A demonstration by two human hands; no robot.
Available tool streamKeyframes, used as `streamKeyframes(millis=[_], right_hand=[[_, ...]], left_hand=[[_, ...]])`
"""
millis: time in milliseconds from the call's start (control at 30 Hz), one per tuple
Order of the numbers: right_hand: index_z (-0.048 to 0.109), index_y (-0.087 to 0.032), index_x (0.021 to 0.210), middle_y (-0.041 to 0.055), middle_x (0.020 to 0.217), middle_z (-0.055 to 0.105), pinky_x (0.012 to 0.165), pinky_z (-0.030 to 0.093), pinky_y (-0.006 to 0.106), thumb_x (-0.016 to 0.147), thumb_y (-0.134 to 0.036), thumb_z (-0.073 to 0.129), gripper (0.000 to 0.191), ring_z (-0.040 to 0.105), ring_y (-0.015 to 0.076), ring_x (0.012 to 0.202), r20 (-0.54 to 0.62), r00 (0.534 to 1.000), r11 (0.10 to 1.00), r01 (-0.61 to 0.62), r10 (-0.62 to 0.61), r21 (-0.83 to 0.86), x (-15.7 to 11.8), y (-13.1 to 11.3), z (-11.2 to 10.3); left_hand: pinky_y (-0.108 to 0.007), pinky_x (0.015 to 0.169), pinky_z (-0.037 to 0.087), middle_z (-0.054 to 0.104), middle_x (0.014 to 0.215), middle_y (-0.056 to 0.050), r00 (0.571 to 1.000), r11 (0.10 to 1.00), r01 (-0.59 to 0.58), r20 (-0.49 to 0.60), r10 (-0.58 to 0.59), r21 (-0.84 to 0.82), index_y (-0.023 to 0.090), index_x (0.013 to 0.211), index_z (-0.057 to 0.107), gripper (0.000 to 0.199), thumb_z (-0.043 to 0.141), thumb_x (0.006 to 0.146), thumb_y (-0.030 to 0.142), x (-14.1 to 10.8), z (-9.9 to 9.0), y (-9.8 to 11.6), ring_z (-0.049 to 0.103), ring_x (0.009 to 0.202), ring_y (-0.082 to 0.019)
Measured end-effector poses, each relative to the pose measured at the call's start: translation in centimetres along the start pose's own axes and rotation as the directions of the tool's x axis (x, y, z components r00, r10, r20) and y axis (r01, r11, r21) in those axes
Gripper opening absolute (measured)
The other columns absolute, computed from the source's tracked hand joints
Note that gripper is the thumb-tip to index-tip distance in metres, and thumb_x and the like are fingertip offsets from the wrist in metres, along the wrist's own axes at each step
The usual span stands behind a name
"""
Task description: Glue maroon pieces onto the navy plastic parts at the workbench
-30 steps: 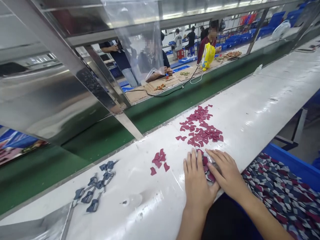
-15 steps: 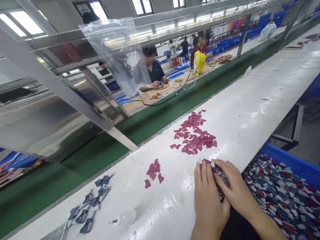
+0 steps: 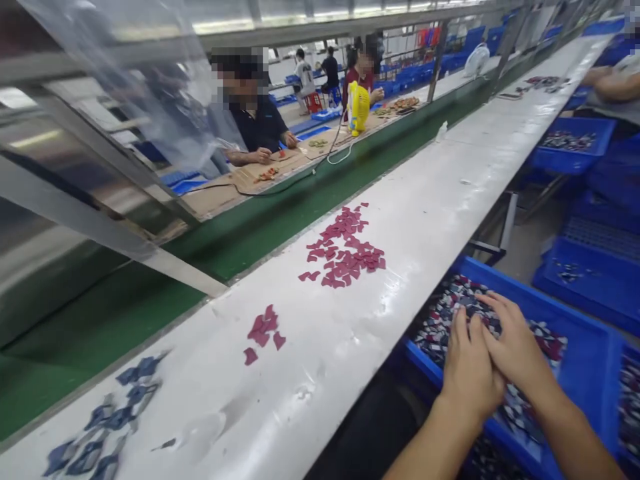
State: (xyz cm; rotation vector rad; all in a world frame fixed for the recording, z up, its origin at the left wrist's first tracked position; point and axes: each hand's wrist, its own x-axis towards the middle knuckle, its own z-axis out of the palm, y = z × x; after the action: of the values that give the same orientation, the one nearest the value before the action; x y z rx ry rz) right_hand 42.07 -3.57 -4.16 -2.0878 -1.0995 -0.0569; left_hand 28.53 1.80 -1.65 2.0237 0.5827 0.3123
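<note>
My left hand (image 3: 473, 367) and my right hand (image 3: 515, 347) are cupped together over a blue bin (image 3: 585, 333) at the right. Their fingers curve inward; what they hold, if anything, cannot be told apart from the mixed dark blue, maroon and grey pieces (image 3: 435, 327) in the bin. On the white table, a large scatter of flat maroon pieces (image 3: 350, 263) lies at mid-table, with a few more maroon pieces (image 3: 263, 327) nearer. Several dark blue pieces with grey parts (image 3: 120, 417) lie at the lower left.
A white long table (image 3: 320, 393) runs diagonally beside a green belt (image 3: 280, 220). Across it, a person in dark clothes (image 3: 257, 127) works near a yellow fan (image 3: 359, 110). Another blue bin (image 3: 575, 160) stands farther back at the right, beside a person's arm (image 3: 607, 87).
Both hands have moved off the table edge to the right, over the blue bin. The maroon object under them on the table is no longer there. The view has turned rightward.
</note>
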Motion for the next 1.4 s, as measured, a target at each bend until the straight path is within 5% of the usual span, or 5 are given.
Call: streamKeyframes(millis=[367, 567, 733, 1000, 1400], right_hand=[[0.072, -0.024, 0.119, 0.0133, 0.125, 0.073, 0.108, 0.056, 0.054, 0.106, -0.043, 0.056, 0.028, 0.070, 0.0345, 0.120, 0.007, 1.000, 0.976, -0.015, 0.014, 0.217, -3.3, -9.4, 1.5], [0.073, -0.028, 0.116, 0.0082, 0.116, 0.072, 0.093, 0.060, 0.042, 0.109, -0.037, 0.058, 0.019, 0.070, 0.0272, 0.104, 0.151, 0.958, 0.875, 0.151, -0.245, 0.459, -2.6, -19.6, 4.8], [0.071, -0.032, 0.130, 0.0060, 0.126, 0.072, 0.102, 0.061, 0.045, 0.110, -0.037, 0.055, 0.026, 0.071, 0.0273, 0.116, 0.483, 0.753, 0.797, 0.089, -0.447, 0.598, -4.1, -26.5, 8.7], [0.055, -0.022, 0.154, 0.0149, 0.158, 0.060, 0.096, 0.063, 0.053, 0.101, -0.033, 0.070, 0.056, 0.075, 0.0363, 0.121, 0.767, 0.325, 0.832, 0.162, -0.553, 0.531, -10.6, -38.6, 13.6], [0.064, -0.028, 0.115, 0.0015, 0.106, 0.068, 0.075, 0.052, 0.039, 0.103, -0.047, 0.058, 0.023, 0.062, 0.0199, 0.075, 0.729, 0.350, 0.719, -0.188, -0.588, 0.669, -11.1, -34.9, 14.1]], left_hand=[[-0.047, 0.115, 0.063, 0.073, 0.140, -0.013, 0.918, 0.991, -0.084, -0.377, 0.119, 0.108, 0.025, 0.148, 0.055, 0.060, 0.055, 0.091, 0.008, -15.0, -7.0, -1.9, 0.070, 0.134, -0.029], [-0.042, 0.099, 0.058, 0.066, 0.119, -0.007, 0.385, 0.934, 0.311, -0.922, 0.047, 0.177, 0.029, 0.124, 0.062, 0.031, 0.058, 0.100, 0.010, -24.5, -13.7, -2.9, 0.066, 0.116, -0.025], [-0.045, 0.100, 0.056, 0.058, 0.128, -0.008, -0.058, 0.851, 0.520, -0.997, -0.054, -0.077, 0.027, 0.132, 0.058, 0.039, 0.074, 0.098, 0.035, -30.6, -17.5, -6.5, 0.064, 0.115, -0.026], [-0.068, 0.129, 0.043, 0.049, 0.161, -0.023, 0.054, 0.629, 0.777, -0.993, -0.107, -0.026, 0.018, 0.150, 0.051, 0.048, 0.049, 0.104, 0.031, -33.9, -25.5, -11.4, 0.046, 0.158, -0.040], [-0.065, 0.140, 0.027, 0.035, 0.182, -0.025, 0.298, 0.415, 0.891, -0.928, -0.224, 0.186, 0.014, 0.170, 0.042, 0.084, 0.056, 0.104, 0.064, -29.7, -36.4, -18.4, 0.032, 0.171, -0.041]])
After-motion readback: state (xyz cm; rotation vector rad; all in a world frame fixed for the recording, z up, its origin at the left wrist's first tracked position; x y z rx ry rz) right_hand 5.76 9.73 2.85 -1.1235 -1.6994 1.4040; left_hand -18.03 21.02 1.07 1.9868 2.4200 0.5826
